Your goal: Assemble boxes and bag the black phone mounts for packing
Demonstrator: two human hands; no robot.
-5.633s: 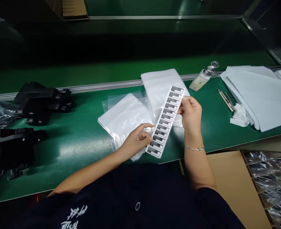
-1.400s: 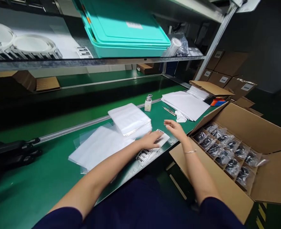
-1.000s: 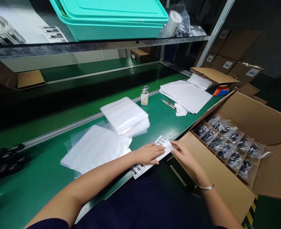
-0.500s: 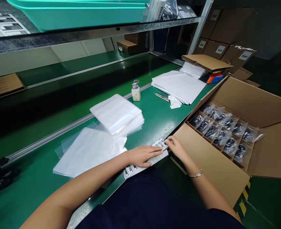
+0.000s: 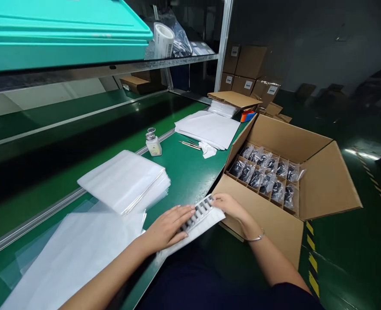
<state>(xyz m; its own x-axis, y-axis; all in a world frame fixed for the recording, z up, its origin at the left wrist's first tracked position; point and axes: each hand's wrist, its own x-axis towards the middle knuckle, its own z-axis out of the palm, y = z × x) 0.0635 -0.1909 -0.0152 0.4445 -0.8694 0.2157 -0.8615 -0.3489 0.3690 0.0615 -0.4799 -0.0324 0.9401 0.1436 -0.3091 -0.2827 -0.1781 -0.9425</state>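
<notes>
A white sheet of black-and-white labels (image 5: 199, 215) lies aslant along the front edge of the green bench, its strip of printing slightly blurred. My left hand (image 5: 169, 226) rests on the sheet with fingers stretched out and thumb apart, covering part of the labels. At the sheet's far right end, my right hand (image 5: 226, 206) is closed with its fingertips pinching the corner. Whether a single label is lifted there cannot be made out. A stack of white sheets (image 5: 122, 178) and looser translucent sheets (image 5: 77, 249) lie left of my hands.
To the right stands an open carton (image 5: 329, 185) with bagged dark items (image 5: 268, 183) in divided cells. A pump bottle (image 5: 154, 144), tweezers (image 5: 190, 145), crumpled tissue (image 5: 207, 150) and white paper (image 5: 210, 129) are farther back. A teal bin (image 5: 64, 56) sits on the shelf above.
My view has swung to the right. The label sheet's right end shows more of its white lower part now, and my left hand has its thumb further from its fingers.
</notes>
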